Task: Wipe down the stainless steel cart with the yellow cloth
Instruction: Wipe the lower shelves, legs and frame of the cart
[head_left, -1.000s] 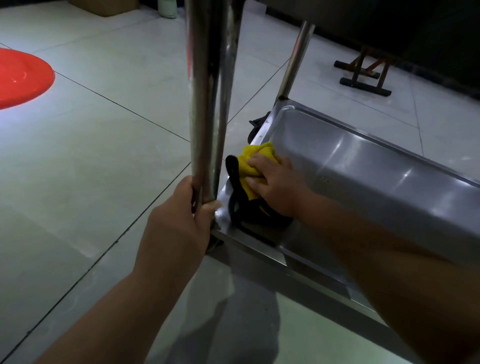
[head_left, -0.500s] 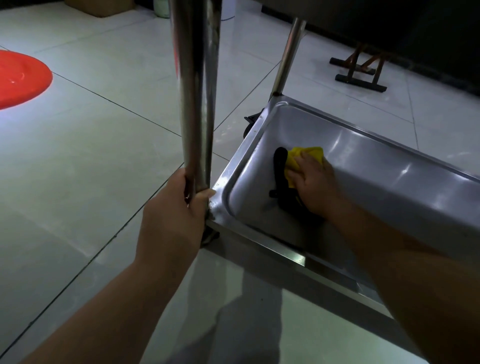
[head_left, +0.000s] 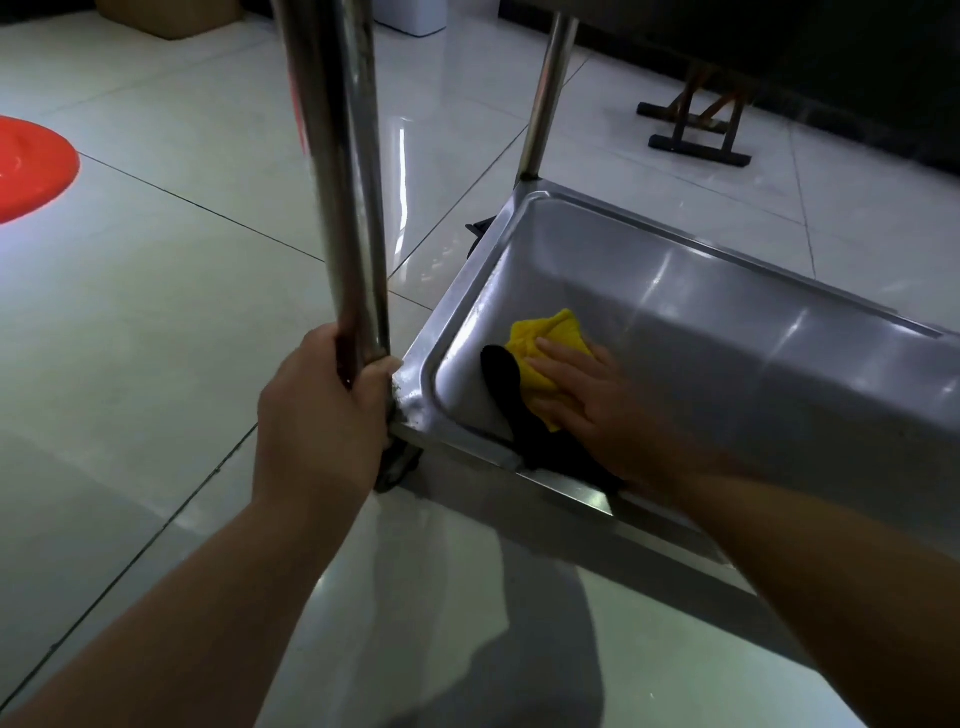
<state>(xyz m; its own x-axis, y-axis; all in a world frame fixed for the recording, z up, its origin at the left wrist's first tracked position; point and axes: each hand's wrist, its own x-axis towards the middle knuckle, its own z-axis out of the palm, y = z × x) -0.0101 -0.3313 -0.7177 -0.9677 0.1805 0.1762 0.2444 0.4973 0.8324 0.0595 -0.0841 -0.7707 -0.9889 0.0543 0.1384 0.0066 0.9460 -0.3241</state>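
Observation:
The stainless steel cart's bottom tray (head_left: 727, 343) lies low over the tiled floor, right of centre. Its near upright post (head_left: 345, 197) rises at the tray's front left corner. My left hand (head_left: 322, 415) is wrapped around the base of that post. The yellow cloth (head_left: 545, 348) lies crumpled on the tray floor near the left end. My right hand (head_left: 587, 400) presses flat on the cloth, fingers spread and pointing left, hiding its right part. A dark shadow falls beside the cloth.
A second cart post (head_left: 545, 93) stands at the tray's far left corner. A black caster (head_left: 400, 462) shows under the near corner. A red round object (head_left: 31, 171) lies on the floor at far left. A dark wooden stand (head_left: 696, 124) sits behind the cart.
My right hand slid the cloth from the tray's front left corner along the floor, further in, then partly back. The view shifted slightly. My left hand stayed on the post.

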